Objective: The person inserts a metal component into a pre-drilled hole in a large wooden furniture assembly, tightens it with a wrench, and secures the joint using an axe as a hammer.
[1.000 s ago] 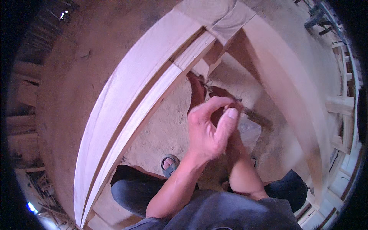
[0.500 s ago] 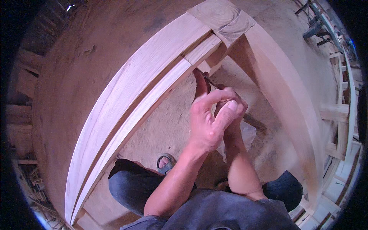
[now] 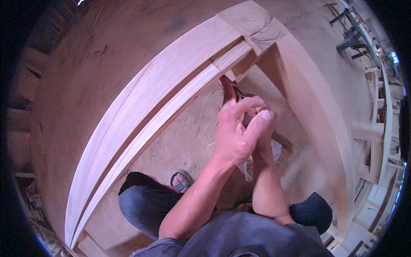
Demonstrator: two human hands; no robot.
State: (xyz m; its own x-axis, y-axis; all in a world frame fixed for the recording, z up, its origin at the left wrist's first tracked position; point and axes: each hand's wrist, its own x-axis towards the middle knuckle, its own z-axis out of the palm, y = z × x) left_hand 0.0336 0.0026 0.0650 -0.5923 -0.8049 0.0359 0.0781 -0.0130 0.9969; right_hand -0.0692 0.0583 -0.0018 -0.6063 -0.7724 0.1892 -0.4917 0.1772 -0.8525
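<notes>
A large pale wooden frame stands before me, its long left rail and right rail meeting at a corner post with end grain on top. A narrower batten runs along the left rail's inner side. Just inside that corner, my left hand is closed, thumb and bent finger curled together. My right hand is pressed behind it, mostly hidden. A finger reaches up to the batten's underside. Beside that finger shows a thin dark piece, too small to name.
My knees are bent inside the frame, with a sandalled foot on the dusty floor. A clear plastic bag lies beneath my hands. More wooden pieces stand at the right, near a dark metal stand.
The view has shifted slightly, so the frame's corner sits a little farther right. Both hands keep nearly the same grip and place beneath the batten.
</notes>
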